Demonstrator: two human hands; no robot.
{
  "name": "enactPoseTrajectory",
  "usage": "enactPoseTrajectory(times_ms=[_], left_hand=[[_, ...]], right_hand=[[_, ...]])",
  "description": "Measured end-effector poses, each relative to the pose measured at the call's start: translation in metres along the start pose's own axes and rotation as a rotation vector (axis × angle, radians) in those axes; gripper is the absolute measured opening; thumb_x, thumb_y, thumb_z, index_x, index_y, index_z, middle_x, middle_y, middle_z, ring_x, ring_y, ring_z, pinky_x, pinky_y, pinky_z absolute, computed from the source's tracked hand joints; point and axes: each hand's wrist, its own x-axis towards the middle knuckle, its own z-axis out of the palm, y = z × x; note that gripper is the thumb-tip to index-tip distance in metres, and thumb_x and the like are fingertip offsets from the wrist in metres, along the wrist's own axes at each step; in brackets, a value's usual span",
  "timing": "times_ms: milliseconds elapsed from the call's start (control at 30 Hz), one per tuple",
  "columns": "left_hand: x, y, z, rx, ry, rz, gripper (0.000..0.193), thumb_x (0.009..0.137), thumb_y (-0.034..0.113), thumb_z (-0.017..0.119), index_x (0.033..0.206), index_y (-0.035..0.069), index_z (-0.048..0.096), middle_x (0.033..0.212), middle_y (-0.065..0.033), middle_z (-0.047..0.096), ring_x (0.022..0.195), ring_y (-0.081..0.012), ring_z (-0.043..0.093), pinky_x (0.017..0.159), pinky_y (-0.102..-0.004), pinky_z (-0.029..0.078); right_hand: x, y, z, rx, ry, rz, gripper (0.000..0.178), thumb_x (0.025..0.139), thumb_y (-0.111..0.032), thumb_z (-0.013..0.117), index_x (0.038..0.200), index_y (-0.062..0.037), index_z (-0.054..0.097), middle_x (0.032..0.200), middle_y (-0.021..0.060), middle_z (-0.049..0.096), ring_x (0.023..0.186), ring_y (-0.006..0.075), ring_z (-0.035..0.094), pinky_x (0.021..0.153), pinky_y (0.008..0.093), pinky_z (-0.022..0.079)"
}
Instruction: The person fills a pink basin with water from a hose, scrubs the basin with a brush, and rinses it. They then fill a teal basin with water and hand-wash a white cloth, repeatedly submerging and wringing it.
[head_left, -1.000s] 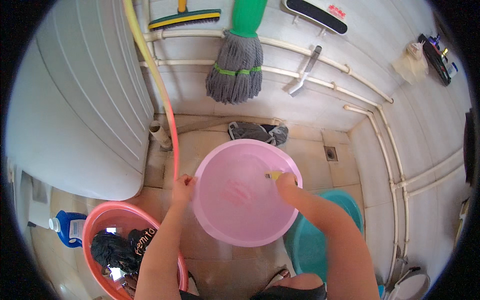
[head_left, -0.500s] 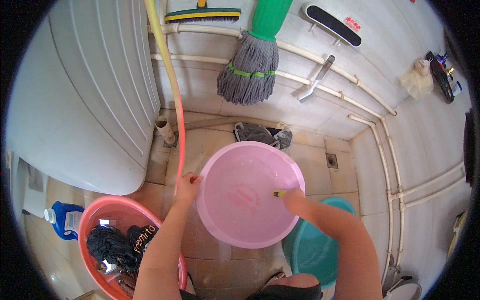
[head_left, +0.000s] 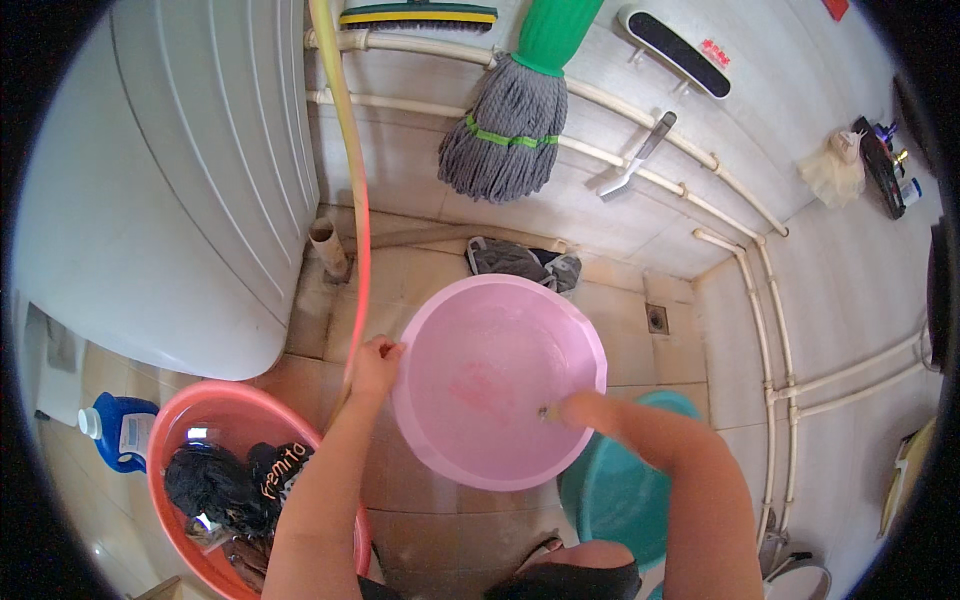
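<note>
A round pink basin (head_left: 470,455) sits on the tiled floor in front of me, with a reddish print on its bottom that looks smeared. My left hand (head_left: 377,362) has its fingers closed at the basin's left rim. Inside the basin's right side is my right hand (head_left: 578,409), blurred, its fingers mostly turned out of sight. A small greyish tip (head_left: 544,412) pokes out from it, too indistinct to name. By my left forearm stands a red-orange tub (head_left: 165,500) holding water and dark clothes (head_left: 215,490). A teal tub (head_left: 625,510) lies under my right forearm.
A yellow-to-pink hose (head_left: 358,200) hangs down beside a large white appliance (head_left: 200,200). Behind the basin lies grey cloth (head_left: 510,260) near a floor drain (head_left: 657,319). A grey mop (head_left: 505,130) hangs from wall pipes. A blue bottle (head_left: 125,430) stands far left.
My right hand has moved slightly toward me within the basin. The yellow piece showing at its fingers earlier is now mostly out of sight. The left hand stays at the rim.
</note>
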Motion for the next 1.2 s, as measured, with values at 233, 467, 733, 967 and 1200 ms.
enactPoseTrajectory(times_ms=[233,467,733,967,1200], left_hand=[[0.004,0.0,0.001,-0.003,-0.014,-0.051,0.021,0.074,0.016,0.067,0.073,-0.003,0.058,0.066,-0.0146,0.061,0.06,-0.0232,0.058,0.058,-0.0352,0.045],[0.003,0.005,-0.006,-0.014,-0.055,-0.049,0.021,0.075,0.017,0.066,0.073,-0.002,0.057,0.066,-0.0137,0.061,0.059,-0.0212,0.057,0.057,-0.034,0.045],[0.001,0.014,-0.01,0.048,-0.035,0.045,0.023,0.076,0.018,0.065,0.072,-0.003,0.057,0.064,-0.0143,0.059,0.057,-0.0219,0.055,0.056,-0.0334,0.044],[0.003,0.0,-0.004,-0.037,-0.019,0.015,0.023,0.075,0.018,0.066,0.07,-0.003,0.056,0.062,-0.0147,0.058,0.056,-0.0219,0.053,0.055,-0.0339,0.043],[0.005,0.001,-0.002,0.026,-0.045,0.013,0.022,0.075,0.018,0.066,0.072,-0.001,0.057,0.064,-0.0138,0.058,0.057,-0.0204,0.054,0.055,-0.0337,0.043]], right_hand=[[0.007,-0.027,0.036,0.538,-0.662,-0.089,0.03,0.081,-0.033,0.048,0.102,-0.0186,0.063,0.069,0.0087,0.059,0.051,0.0245,0.054,0.044,0.0393,0.041],[-0.015,0.011,-0.014,-0.099,0.083,0.171,0.029,0.073,-0.038,0.059,0.095,-0.0205,0.066,0.079,0.0096,0.065,0.074,0.0218,0.064,0.061,0.039,0.048],[0.08,0.001,-0.098,-0.432,0.276,0.402,0.023,0.08,-0.014,0.05,0.1,-0.0123,0.063,0.085,0.0069,0.065,0.079,0.0235,0.063,0.059,0.0397,0.052],[0.069,0.017,-0.066,-0.03,0.647,0.24,0.034,0.083,-0.014,0.047,0.116,-0.0213,0.054,0.076,0.0126,0.059,0.071,0.0271,0.061,0.057,0.041,0.049],[-0.034,0.022,0.013,0.698,0.798,0.423,0.038,0.089,-0.017,0.043,0.127,-0.0168,0.045,0.084,0.0189,0.061,0.076,0.033,0.059,0.067,0.0399,0.047]])
